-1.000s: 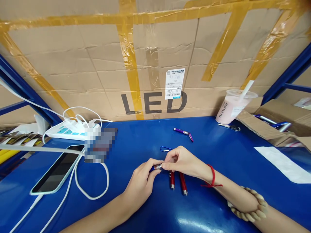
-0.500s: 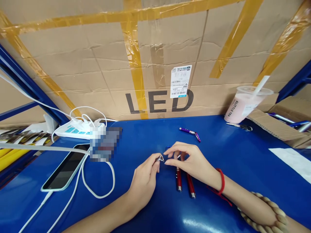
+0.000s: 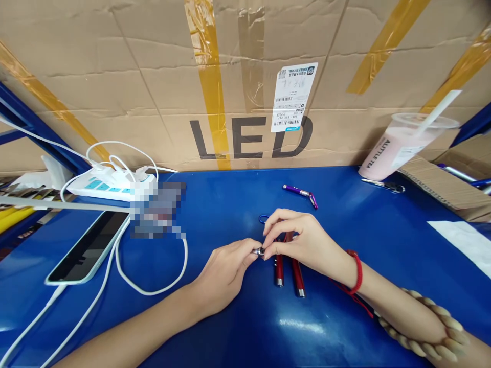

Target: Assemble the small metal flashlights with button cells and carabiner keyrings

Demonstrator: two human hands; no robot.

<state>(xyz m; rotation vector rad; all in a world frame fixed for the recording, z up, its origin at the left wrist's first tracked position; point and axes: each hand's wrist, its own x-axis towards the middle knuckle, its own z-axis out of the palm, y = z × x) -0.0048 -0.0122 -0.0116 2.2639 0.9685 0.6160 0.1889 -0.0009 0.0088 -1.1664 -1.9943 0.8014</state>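
Observation:
My left hand (image 3: 226, 268) is closed around a small silver metal tube (image 3: 258, 251). Only its shiny end shows past the thumb and forefinger; the rest is hidden in the hand. At that end, my right hand (image 3: 297, 237) pinches with thumb and fingertips, the other fingers curled above. Beneath the right hand lie two red pen-like tubes with silver ends, a left one (image 3: 280, 270) and a right one (image 3: 298, 276), their far parts covered by the hand. A blue ring (image 3: 263, 219) peeks out beside the right fingers.
A purple pen-like tube (image 3: 294, 189) with a hinged clip lies further back. On the left are a phone (image 3: 86, 250), cables and a white power strip (image 3: 103, 188). A cup of pink drink (image 3: 395, 151), keys and a cardboard box (image 3: 441, 184) stand right. A large carton (image 3: 161, 102) backs the table.
My right hand has closed in from a small gap and now touches the tube's end with its fingertips. The left hand keeps its hold. The view has shifted slightly.

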